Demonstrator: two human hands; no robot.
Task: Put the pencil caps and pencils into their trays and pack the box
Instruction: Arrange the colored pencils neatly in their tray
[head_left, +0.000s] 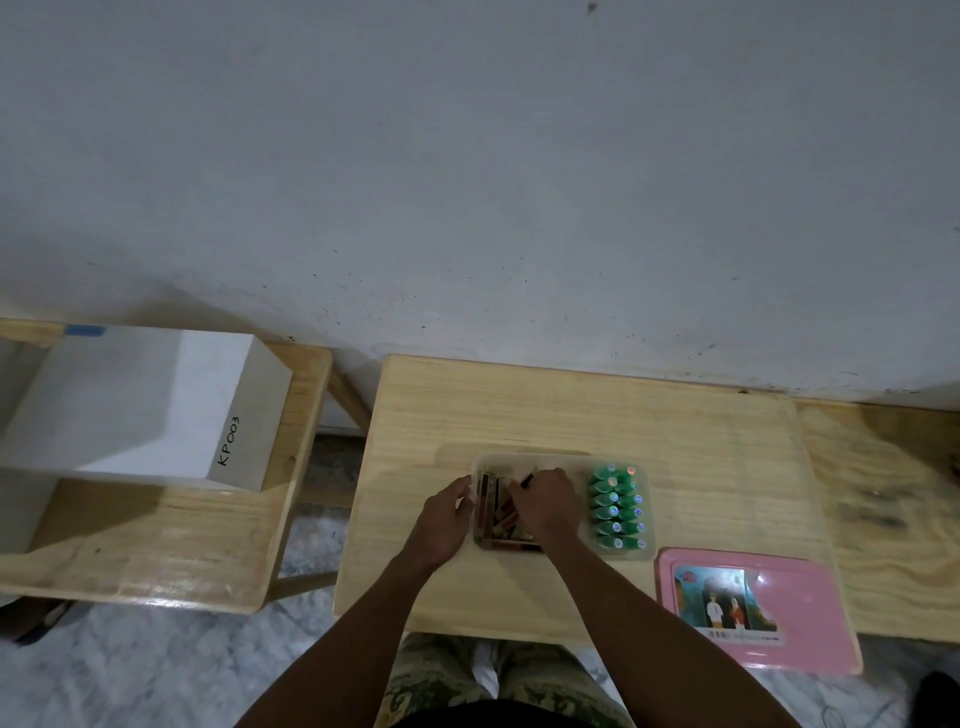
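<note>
A clear plastic box (530, 458) sits on the small wooden table (571, 410). Its right part holds green pencil caps (615, 506) standing in two rows. Its left part holds dark red and brown pencils (500, 514) lying in a loose pile. My left hand (445, 514) grips the box's left wall. My right hand (545, 501) is over the pencil pile, its fingers pinched on a dark pencil (527, 479). The hand hides much of the pile.
The pink lid (758, 608) with a picture label lies at the table's front right corner, overhanging the edge. A white box (150, 405) marked KP003 stands on a wooden bench to the left. Another wooden surface (883, 493) adjoins on the right. A wall rises behind.
</note>
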